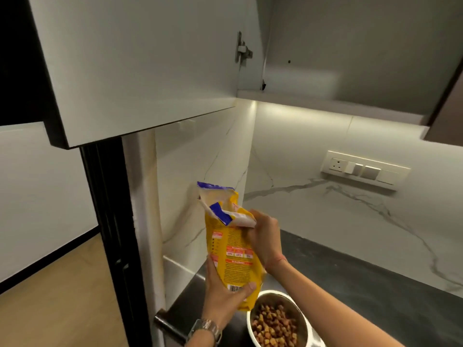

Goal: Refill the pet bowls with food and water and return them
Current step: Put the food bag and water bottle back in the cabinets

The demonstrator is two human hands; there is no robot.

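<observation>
Left hand [225, 294]: fingers curled in a closed grip, watch at the wrist. Right hand [265, 236]: above the left grip, fingers pinched shut.

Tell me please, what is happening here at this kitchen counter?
A person stands at a dark stone counter and holds a yellow pet food bag with a blue top upright in both hands. The left hand supports the bag near its bottom, and the right hand has its grip on the folded top, apparently closing it. Beside the bag stands a round steel bowl, already filled with brown kibble. Above, a white cupboard door is open. No water bowl is visible.
</observation>
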